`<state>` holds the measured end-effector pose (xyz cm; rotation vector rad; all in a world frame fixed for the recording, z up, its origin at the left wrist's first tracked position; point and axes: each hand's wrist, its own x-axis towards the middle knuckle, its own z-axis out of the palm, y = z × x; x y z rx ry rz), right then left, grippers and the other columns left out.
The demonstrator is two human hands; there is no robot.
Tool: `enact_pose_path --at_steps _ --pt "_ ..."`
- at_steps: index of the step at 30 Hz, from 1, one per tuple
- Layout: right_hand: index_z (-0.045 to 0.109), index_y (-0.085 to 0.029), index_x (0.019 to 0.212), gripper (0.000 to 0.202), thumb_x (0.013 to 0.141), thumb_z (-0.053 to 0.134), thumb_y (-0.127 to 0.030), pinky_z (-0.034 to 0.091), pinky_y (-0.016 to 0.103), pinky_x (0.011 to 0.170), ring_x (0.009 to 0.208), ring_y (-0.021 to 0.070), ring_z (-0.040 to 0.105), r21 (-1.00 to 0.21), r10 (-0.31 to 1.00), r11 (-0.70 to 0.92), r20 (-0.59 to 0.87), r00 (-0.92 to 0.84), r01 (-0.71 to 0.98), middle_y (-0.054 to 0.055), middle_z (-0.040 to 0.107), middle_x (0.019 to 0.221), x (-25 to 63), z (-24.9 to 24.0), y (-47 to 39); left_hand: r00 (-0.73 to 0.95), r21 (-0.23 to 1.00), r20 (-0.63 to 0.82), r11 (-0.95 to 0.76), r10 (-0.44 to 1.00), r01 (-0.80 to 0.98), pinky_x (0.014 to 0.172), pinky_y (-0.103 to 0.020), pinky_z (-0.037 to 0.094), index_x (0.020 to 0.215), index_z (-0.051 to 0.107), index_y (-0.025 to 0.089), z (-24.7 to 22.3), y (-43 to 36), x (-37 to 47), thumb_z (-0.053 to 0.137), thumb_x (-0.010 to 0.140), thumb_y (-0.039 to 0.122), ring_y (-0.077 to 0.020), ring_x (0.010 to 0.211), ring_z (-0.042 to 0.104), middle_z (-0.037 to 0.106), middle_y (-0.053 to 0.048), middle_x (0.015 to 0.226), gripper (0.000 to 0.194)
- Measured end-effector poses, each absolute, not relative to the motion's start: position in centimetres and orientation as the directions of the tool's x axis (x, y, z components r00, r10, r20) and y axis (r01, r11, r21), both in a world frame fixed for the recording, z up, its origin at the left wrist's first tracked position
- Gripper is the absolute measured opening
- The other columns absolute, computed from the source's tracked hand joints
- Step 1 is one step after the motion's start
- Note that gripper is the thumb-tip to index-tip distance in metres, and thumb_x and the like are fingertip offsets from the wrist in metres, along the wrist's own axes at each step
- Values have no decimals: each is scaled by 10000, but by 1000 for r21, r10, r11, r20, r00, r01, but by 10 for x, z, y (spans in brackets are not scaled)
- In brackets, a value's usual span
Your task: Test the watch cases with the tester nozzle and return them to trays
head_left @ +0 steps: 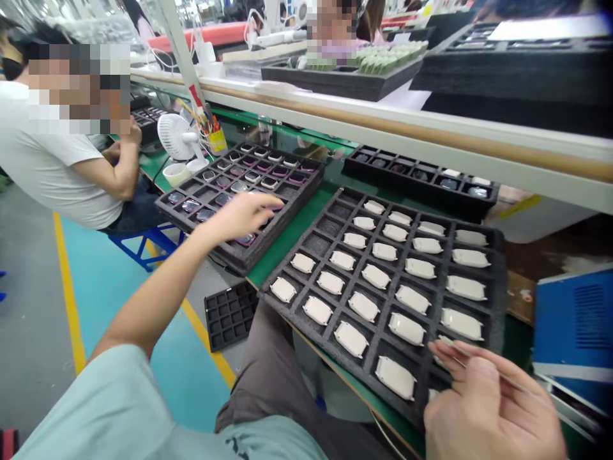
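Note:
My left hand (237, 216) is stretched over the left black foam tray (249, 259), fingers extended and apart, slightly blurred. Its fingertips are at a purple-rimmed watch-like case, and whether they touch it I cannot tell. Several similar cases (239, 186) with dark or pale faces lie in that tray's compartments. At the lower right, my right hand (493, 396) is closed on a thin metal tool (522, 386), tweezers by its look. That hand is over the near right corner of a second black foam tray (328, 338), which carries pale cream, rounded rectangular pieces (376, 276) with small corner tabs.
Behind the trays stands another black compartment tray (416, 185) under a white shelf rail (383, 147). A white fan (177, 137) and a yellow pen holder (217, 140) are at the back left. A blue box (575, 332) stands right. A person in white (57, 153) sits left.

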<state>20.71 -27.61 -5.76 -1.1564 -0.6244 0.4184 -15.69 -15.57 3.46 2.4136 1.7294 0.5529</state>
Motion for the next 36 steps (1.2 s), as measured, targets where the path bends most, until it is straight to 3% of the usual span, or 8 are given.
enact_pose_path --at_steps 4,9,14,16,18,22,30,36 --pt "696 -145 764 123 712 756 -239 639 318 580 530 149 674 -934 617 358 243 749 8 -5 696 667 209 -60 -276 -60 160 171 32 983 987 1100 -392 495 1174 818 191 59 -104 -215 645 821 158 -298 1224 709 801 -87 1240 395" --pt "673 -134 873 232 748 796 -286 650 342 583 540 160 685 -924 607 382 240 758 -13 -7 705 697 214 -65 -275 -70 197 162 37 984 980 1037 -351 511 1037 835 215 56 -84 -236 712 743 177 -245 1055 736 841 -49 1052 321" --pt "652 -158 948 311 782 845 -337 651 323 584 550 158 692 -901 594 431 252 764 -38 -21 713 709 215 -69 -273 -97 348 366 -40 926 937 1034 -351 522 1235 767 154 52 -129 -180 568 931 248 -226 1084 728 804 -100 1200 375" --pt "663 -153 932 295 830 826 -376 660 320 621 582 151 700 -908 607 419 275 746 -7 -16 701 725 214 -69 -274 -127 649 465 -240 876 721 979 -342 566 1234 760 152 37 -161 -122 651 907 280 -231 1046 749 809 -96 1163 368" --pt "670 -150 925 281 888 786 -404 672 327 669 643 150 720 -918 615 392 304 728 53 1 701 777 213 -68 -274 -92 880 359 -304 929 364 909 -350 607 1190 776 166 12 -192 -53 725 876 295 -240 1000 769 817 -93 1122 343" --pt "655 -170 979 204 977 701 -368 691 349 740 821 174 780 -898 596 416 388 704 142 41 735 943 212 -68 -275 145 980 -32 60 989 -191 790 -330 638 1211 767 163 -36 -233 60 807 840 339 -259 975 788 819 -132 1101 413" --pt "697 -194 1066 101 1018 622 -241 682 354 858 955 189 801 -873 632 419 478 610 250 69 798 1017 222 -74 -271 199 961 -57 108 978 -253 1036 -376 592 1282 715 173 -54 -234 105 820 848 295 -271 1196 744 784 -139 1263 463" --pt "694 -202 1045 83 1013 631 -246 689 356 847 921 178 799 -880 615 441 440 654 177 46 783 983 221 -72 -272 45 975 44 -33 998 -219 946 -308 611 1172 726 197 -57 -237 103 827 853 324 -205 1027 766 795 -92 1137 358"
